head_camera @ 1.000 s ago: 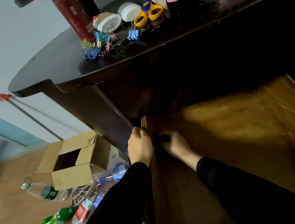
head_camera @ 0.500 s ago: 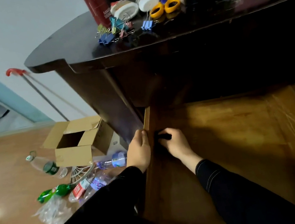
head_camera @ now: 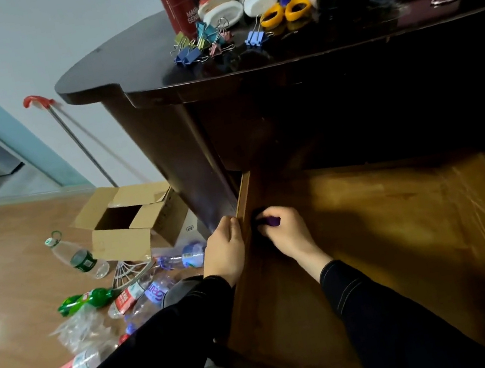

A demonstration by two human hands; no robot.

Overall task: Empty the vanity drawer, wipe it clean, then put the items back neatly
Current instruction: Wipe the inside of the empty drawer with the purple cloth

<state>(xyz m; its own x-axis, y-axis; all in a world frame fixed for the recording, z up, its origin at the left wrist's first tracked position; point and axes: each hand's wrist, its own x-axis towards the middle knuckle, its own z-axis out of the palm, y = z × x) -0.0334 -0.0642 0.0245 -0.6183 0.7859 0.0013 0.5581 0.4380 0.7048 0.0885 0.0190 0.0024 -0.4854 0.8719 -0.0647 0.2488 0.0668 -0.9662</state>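
Drawer (head_camera: 397, 221) is wide open, left hand (head_camera: 225, 251) curled over its left wall, right hand (head_camera: 290, 235) just inside that wall, fingers pinching a small purple thing (head_camera: 270, 221).

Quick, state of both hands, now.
Left hand: grips the drawer's left wall.
Right hand: fingers curled round a small dark purple object.

The red canister (head_camera: 179, 3) reads "理然", "MAK", "SEN".
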